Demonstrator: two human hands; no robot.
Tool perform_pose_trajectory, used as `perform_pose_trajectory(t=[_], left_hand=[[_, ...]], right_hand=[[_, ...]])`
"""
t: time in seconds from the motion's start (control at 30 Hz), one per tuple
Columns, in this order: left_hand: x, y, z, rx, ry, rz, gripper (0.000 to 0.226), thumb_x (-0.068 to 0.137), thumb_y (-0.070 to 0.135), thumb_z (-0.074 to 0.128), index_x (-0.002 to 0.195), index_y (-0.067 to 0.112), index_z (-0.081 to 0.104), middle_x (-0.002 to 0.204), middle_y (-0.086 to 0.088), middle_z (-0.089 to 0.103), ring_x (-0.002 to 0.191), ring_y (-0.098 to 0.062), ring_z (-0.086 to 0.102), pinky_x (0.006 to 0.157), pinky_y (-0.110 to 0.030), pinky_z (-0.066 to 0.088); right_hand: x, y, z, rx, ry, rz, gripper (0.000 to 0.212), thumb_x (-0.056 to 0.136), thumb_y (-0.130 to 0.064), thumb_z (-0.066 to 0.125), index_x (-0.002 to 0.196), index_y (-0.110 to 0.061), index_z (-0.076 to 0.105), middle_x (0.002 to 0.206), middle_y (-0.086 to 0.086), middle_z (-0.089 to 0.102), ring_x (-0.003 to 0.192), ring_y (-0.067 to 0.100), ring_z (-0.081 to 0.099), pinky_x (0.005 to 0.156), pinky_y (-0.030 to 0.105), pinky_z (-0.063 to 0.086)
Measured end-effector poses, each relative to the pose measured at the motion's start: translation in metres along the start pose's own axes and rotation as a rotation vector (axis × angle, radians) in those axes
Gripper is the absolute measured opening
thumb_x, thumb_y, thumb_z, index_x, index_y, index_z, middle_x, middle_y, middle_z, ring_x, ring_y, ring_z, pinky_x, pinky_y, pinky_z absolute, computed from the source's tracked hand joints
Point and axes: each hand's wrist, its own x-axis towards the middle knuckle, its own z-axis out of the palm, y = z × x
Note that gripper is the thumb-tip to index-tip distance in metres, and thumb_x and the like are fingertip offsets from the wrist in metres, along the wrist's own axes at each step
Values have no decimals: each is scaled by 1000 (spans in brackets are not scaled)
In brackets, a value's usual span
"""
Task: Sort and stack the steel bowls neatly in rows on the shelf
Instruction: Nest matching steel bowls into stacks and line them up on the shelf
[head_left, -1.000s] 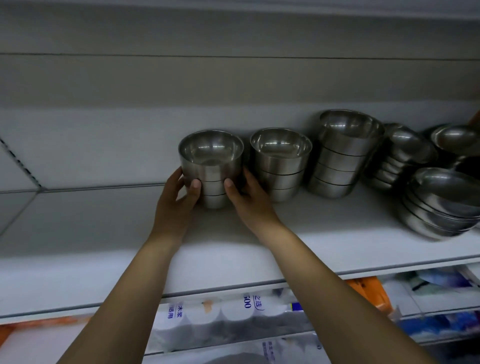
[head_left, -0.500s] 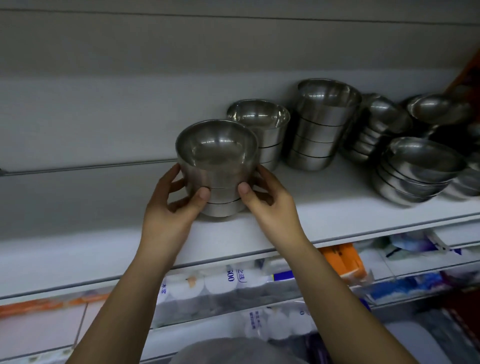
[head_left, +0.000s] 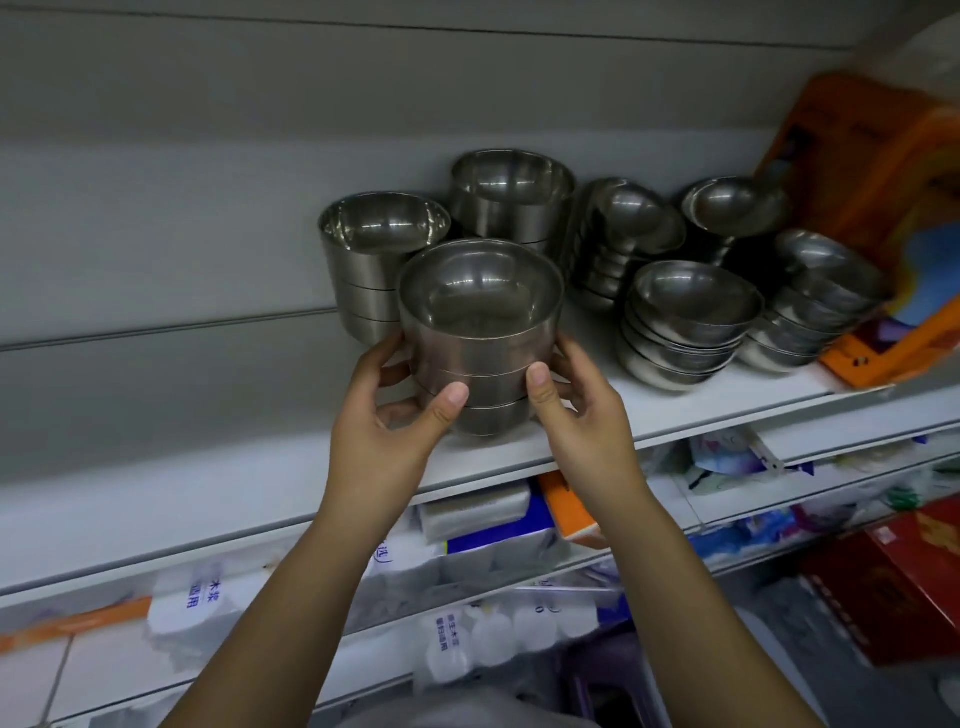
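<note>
Both bare forearms reach up and forward, wrists close together. The left hand (head_left: 382, 431) and right hand (head_left: 584, 426) face each other, thumbs in front and fingers (head_left: 396, 372) curled behind, gripping the bowl stack (head_left: 480, 343) from either side.

Bowls (head_left: 480, 306) silver steel; shelf (head_left: 260, 483) white; box (head_left: 878, 208) orange, perhaps blue-patterned.
</note>
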Motion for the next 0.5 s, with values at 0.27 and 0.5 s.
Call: perform_pose_trajectory(t=[0.27, 0.5], left_hand=[[2, -9, 52, 18, 5, -3, 76, 78, 43, 82, 146, 38, 48, 138, 16, 61, 109, -16, 72, 92, -36, 61], [-3, -14, 74, 117, 58, 44, 76, 82, 39, 82, 149, 40, 45, 144, 12, 56, 113, -14, 67, 82, -18, 54]], right_hand=[[17, 18, -41, -2, -17, 36, 55, 93, -53, 57, 146, -40, 48, 132, -24, 62, 116, -11, 57, 98, 19, 50], [25, 32, -61, 11, -68, 54, 56, 96, -53, 55, 149, -39, 44, 141, -19, 58, 127, -1, 55, 110, 40, 48]])
